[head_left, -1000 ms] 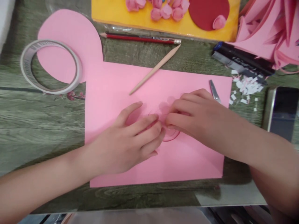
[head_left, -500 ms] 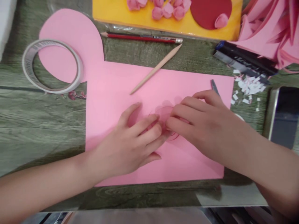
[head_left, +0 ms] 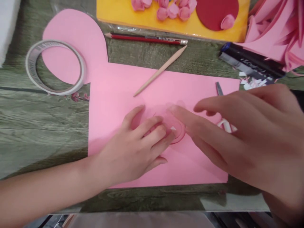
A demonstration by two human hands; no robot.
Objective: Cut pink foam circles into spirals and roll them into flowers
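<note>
Right hand (head_left: 249, 136) has just come off the small round pink piece (head_left: 180, 134) and up toward the camera; half a second ago its fingertips were together with my left ones there. Now it's released: index stretched out, nothing visible in its grip. That tip overlaps the piece's upper edge in view; can't tell if it touches. The move uncovers a tiny white bit (head_left: 173, 128) on the piece, so only my left hand (head_left: 135, 148) is steadying it, I judge. Left barely changes: fingers spread and bent, tips at the piece's left side; whether they pinch anything, can't tell, the underside is hidden. Piece lies on the pink sheet (head_left: 118, 82), right of those fingertips. The right hand now partly covers the white scraps (head_left: 255, 83) too. Wooden stick (head_left: 160, 70) lies over the sheet's top edge, same as before; pencil (head_left: 147, 38) above, tape roll (head_left: 29, 71) to the left, both unmoved.
</note>
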